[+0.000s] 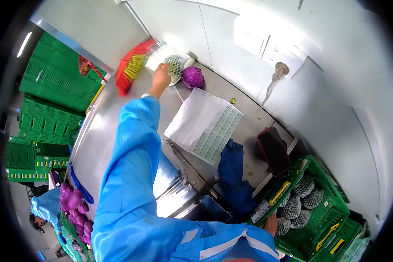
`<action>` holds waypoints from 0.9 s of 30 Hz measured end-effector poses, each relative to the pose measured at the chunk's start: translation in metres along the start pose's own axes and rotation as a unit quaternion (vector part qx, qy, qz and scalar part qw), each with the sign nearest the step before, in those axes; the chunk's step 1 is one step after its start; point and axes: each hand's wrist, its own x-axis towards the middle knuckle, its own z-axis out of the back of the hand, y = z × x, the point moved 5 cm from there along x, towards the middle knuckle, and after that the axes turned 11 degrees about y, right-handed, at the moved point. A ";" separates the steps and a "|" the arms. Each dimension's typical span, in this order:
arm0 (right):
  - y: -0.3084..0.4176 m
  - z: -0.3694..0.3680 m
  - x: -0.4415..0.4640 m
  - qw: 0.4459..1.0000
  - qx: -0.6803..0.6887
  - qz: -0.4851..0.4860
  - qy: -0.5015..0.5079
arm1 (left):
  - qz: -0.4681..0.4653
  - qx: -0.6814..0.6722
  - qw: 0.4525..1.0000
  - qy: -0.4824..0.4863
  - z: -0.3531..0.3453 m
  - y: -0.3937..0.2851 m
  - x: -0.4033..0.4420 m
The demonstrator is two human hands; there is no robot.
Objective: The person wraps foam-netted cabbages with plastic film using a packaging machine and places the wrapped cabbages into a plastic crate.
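My left hand (160, 78) is stretched to the far side of the steel table, its fingers closed on a white-netted vegetable (175, 69). A purple cabbage (193, 77) sits just right of it. Below them lies a sheet of labels (209, 126). At the lower right, my right hand (271, 224) is at the near edge of a green crate (312, 244) that holds several netted items (304, 186). What its fingers touch is hidden.
A red and yellow brush (133, 65) stands at the back left. A phone (273, 151) and a dark blue cloth (231, 168) lie right of the steel machine (174, 192). Green crates (52, 78) are stacked at left, with a co-worker (46, 209) below them.
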 end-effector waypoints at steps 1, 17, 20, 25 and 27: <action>0.001 0.000 0.003 1.000 -0.017 0.007 0.001 | 0.001 0.011 1.000 0.017 -0.015 0.006 0.013; 0.023 0.035 0.013 0.981 -0.044 0.145 -0.121 | 0.001 -0.083 0.993 -0.080 0.178 0.015 -0.191; 0.071 0.092 0.023 0.957 0.003 0.186 -0.220 | 0.049 -0.091 0.994 0.017 0.236 -0.010 -0.316; 0.195 0.115 0.064 0.903 0.054 0.417 -0.086 | 0.178 -0.119 0.969 0.121 0.205 -0.003 -0.485; 0.264 0.103 0.072 0.859 0.091 0.500 -0.060 | 0.202 -0.142 0.967 0.055 0.203 -0.004 -0.517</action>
